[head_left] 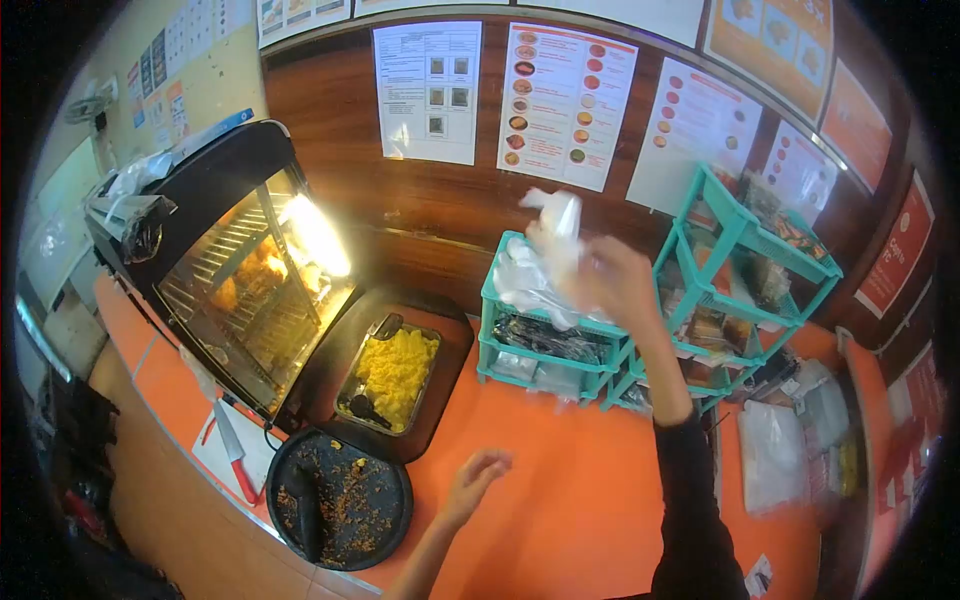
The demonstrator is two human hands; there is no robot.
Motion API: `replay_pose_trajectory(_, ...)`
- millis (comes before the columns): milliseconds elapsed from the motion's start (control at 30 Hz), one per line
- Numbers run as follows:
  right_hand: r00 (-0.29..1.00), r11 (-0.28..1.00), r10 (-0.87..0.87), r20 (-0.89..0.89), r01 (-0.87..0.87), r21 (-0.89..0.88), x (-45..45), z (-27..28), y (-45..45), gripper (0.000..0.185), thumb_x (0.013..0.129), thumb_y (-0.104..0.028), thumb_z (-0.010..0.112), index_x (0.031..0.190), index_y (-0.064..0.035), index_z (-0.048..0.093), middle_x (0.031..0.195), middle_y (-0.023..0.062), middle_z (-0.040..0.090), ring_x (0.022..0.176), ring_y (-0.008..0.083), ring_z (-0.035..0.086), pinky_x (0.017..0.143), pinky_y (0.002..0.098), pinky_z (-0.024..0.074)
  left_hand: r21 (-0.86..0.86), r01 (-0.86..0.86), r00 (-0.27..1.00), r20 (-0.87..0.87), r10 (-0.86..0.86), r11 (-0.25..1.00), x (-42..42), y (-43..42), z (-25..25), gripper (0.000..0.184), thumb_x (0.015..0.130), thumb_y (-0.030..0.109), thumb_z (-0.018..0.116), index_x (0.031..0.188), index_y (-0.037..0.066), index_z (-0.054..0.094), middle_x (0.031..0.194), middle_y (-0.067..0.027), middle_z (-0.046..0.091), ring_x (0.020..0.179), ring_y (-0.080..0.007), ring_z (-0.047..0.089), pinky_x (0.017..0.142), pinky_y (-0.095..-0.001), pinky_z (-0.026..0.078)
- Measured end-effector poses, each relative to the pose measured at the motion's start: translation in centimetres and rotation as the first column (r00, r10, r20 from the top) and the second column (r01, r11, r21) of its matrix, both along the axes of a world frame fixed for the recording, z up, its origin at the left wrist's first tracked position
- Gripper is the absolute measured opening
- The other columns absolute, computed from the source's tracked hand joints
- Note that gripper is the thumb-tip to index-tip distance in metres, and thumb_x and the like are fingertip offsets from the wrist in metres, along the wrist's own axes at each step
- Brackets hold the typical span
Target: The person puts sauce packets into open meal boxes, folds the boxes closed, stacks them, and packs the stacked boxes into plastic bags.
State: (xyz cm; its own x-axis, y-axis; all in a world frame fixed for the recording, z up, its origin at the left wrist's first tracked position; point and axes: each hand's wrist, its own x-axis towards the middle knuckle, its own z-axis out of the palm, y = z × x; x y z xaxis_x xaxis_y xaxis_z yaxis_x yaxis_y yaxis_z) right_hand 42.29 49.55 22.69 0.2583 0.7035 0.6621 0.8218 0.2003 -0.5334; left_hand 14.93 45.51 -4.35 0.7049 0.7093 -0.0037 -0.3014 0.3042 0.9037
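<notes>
My right hand (612,285) is raised over the teal plastic rack (485,330), its fingers closed and somewhat blurred. From it hangs a thin white plastic bag (556,225), crumpled and smeared by motion; its exact shape is hard to make out. More white plastic bags (530,275) lie in a heap on the rack's top tier, and dark packets (548,338) fill the tier beneath. Low over the orange counter (560,470), my left hand (477,487) holds nothing, with its fingers loosely apart.
A lit glass food warmer (250,270) stands at the left. Beside it sit a tray of yellow food (398,375), a black stone mortar (360,535) with a pestle (304,510), and a red-handled knife (235,460). Another teal rack (705,290) stands at the right.
</notes>
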Motion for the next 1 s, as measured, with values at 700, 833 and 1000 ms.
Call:
replay_pose_trajectory(700,0.910,0.970,-0.043,-0.412,-0.060,-0.234,-10.0,-13.7,-30.6,0.024,0.073,-0.017,0.079,0.092,-0.0054,0.071,0.079,0.0075,0.064,0.069,0.0163,0.060,0.064,0.0305,0.0477,-0.499,0.223,0.975,0.094,-0.204,0.838,-1.0,-18.3,5.6,0.053,0.092,0.024,0.058,0.136,-0.001,0.041,0.124,-0.0142,0.058,0.108,-0.0288,0.062,0.091,-0.0464,0.053)
replay_pose_trajectory(833,0.877,0.992,-0.051,-0.478,-0.012,-0.129,-8.4,-14.3,-31.9,0.015,0.073,-0.013,0.077,0.084,-0.0046,0.072,0.072,0.0068,0.066,0.062,0.0143,0.059,0.060,0.0287,0.0459,-0.537,0.194,0.980,0.141,-0.139,0.821,-3.2,-20.0,4.9,0.044,0.088,0.019,0.059,0.126,-0.001,0.051,0.115,-0.0154,0.063,0.101,-0.0302,0.065,0.087,-0.0476,0.054)
replay_pose_trajectory(1000,0.745,0.858,-0.493,-0.449,0.503,-0.106,-3.2,-12.3,-33.0,0.014,0.081,-0.007,0.067,0.094,-0.0050,0.069,0.076,-0.0004,0.065,0.073,0.0108,0.061,0.073,0.0270,0.0474,-0.581,0.031,0.991,0.121,0.048,0.813,-5.4,-22.4,5.8,0.039,0.088,0.019,0.056,0.122,-0.002,0.053,0.113,-0.0154,0.064,0.101,-0.0298,0.065,0.087,-0.0474,0.054)
